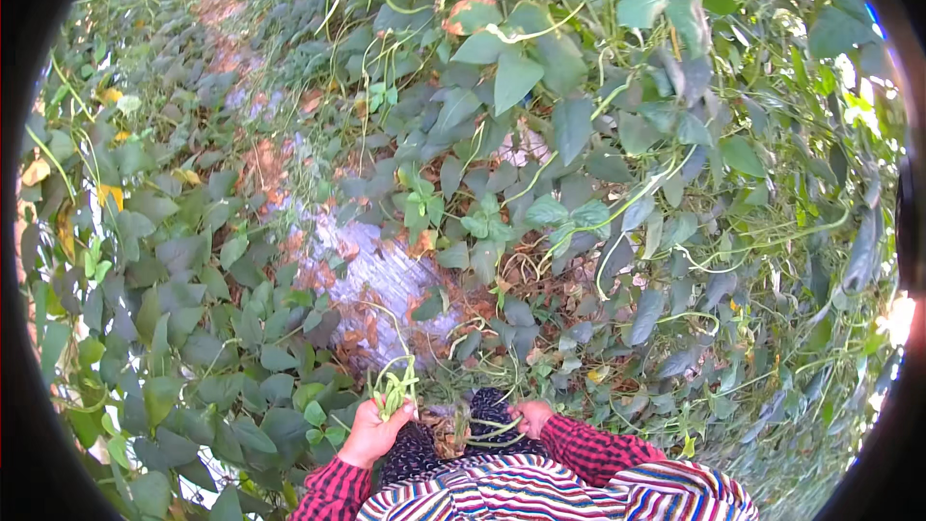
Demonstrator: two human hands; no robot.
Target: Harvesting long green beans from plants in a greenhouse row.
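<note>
My left hand (pixel 377 428) is closed around a bunch of pale green long beans (pixel 394 389), whose ends loop up above my fingers. One thin bean rises from the bunch over the ground. To the right, just over my dark speckled trousers (pixel 490 405), my right hand (pixel 532 417) grips a few more long beans (pixel 495 435). Their ends point left across my lap. From this angle I cannot tell whether they join the beans in my left hand.
Bean vines (pixel 535 72) with broad leaves crowd the right side, with long pods (pixel 636 195) hanging among them. Low leafy vines (pixel 239 347) fill the left. Between them runs a strip of pale plastic sheeting (pixel 376 268) strewn with dry brown leaves (pixel 358 336).
</note>
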